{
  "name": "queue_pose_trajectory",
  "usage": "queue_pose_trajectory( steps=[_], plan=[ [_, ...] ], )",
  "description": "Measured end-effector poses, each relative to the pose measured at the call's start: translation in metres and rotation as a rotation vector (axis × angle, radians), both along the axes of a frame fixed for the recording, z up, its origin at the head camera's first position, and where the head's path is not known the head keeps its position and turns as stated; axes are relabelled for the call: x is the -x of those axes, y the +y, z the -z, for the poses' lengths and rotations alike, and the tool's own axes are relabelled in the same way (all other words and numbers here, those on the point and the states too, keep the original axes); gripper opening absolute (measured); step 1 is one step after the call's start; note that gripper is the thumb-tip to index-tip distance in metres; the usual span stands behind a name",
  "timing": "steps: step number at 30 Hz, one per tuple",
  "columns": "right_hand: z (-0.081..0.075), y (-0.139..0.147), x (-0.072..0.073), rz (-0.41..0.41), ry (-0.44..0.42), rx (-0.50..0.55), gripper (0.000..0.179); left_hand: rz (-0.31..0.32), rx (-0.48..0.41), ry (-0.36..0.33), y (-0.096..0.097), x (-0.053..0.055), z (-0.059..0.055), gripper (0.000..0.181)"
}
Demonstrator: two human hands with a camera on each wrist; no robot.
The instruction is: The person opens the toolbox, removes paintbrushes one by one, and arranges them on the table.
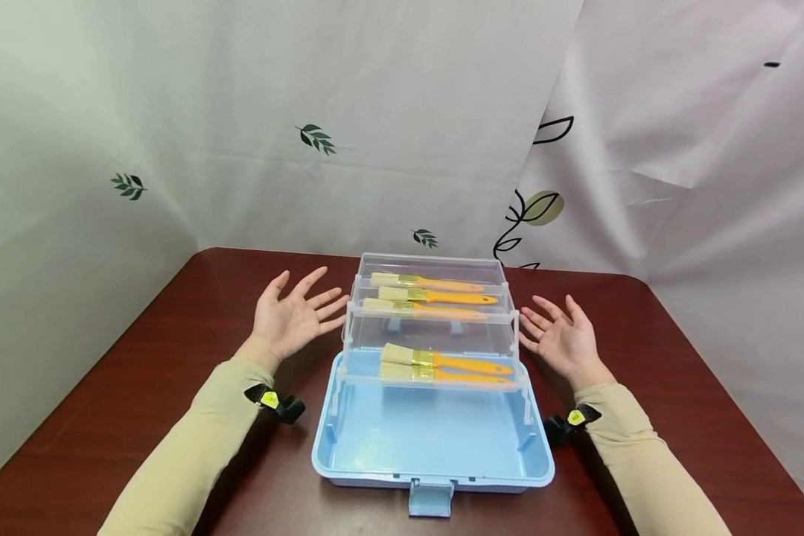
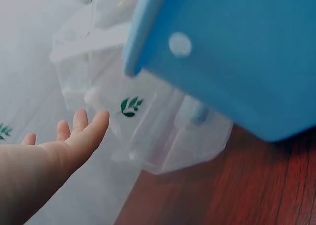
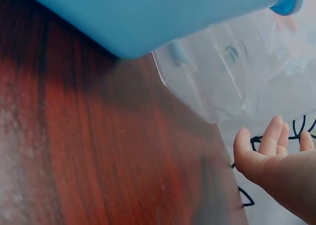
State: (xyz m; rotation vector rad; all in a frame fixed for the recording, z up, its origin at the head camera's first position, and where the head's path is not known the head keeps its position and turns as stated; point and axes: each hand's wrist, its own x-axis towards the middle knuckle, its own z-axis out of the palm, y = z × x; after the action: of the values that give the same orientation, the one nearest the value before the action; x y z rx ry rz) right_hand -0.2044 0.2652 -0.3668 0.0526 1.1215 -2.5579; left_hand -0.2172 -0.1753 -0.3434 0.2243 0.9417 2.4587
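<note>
Head view: light blue box (image 1: 429, 447) stands at mid-table, near side carrying a latch (image 1: 431, 500) folded down; bare floor of the base visible in front. Clear tiers rise stepwise toward the back. Upper tray (image 1: 502, 318) holds three brushes (image 1: 465, 298); lower tray (image 1: 362, 381) holds two more brushes (image 1: 472, 365). All five lie crosswise, pale bristles left, orange handles right. Clear lid (image 1: 435, 260) behind the trays.

Left hand (image 1: 291, 320) at the box's left, palm up, fingers extended and spread, tips just beside the trays. Right hand (image 1: 564, 341) at the box's right, palm up, fingers loosely bent and parted, tips just beside the tray edge. Contact on either side: cannot tell.

Left wrist and right wrist views: each hand beside the clear plastic, blue box wall above the table (image 1: 107, 402). Both forearms in beige sleeves (image 1: 181, 447), dark wrist devices (image 1: 288, 409) strapped on. Pale curtain (image 1: 241, 89) with leaf prints behind
</note>
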Motion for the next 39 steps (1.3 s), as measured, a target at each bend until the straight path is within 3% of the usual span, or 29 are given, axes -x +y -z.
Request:
queue_pose_trajectory(
  steps=[7,12,19,25,29,39],
  plan=[
    [-0.003,0.001,-0.002,-0.024,0.005,0.083,0.043,0.103,0.088,0.107,0.002,-0.008,-0.013,0.061],
    [-0.006,0.001,-0.004,-0.041,0.018,0.113,0.043,0.137,0.152,0.183,0.0,-0.016,-0.02,0.06],
    [-0.009,0.002,-0.007,-0.075,0.053,0.163,0.046,0.095,0.45,0.422,0.007,-0.022,-0.024,0.048],
    [-0.015,0.0,-0.01,-0.106,0.1,0.199,0.047,0.043,0.696,0.509,0.013,-0.025,-0.023,0.072],
    [-0.022,-0.003,-0.012,-0.127,0.126,0.212,0.047,0.051,0.833,0.584,0.016,-0.026,-0.021,0.083],
    [-0.046,-0.014,-0.018,-0.182,0.222,0.185,0.05,0.083,1.132,0.651,0.023,-0.028,-0.026,0.096]
  ],
)
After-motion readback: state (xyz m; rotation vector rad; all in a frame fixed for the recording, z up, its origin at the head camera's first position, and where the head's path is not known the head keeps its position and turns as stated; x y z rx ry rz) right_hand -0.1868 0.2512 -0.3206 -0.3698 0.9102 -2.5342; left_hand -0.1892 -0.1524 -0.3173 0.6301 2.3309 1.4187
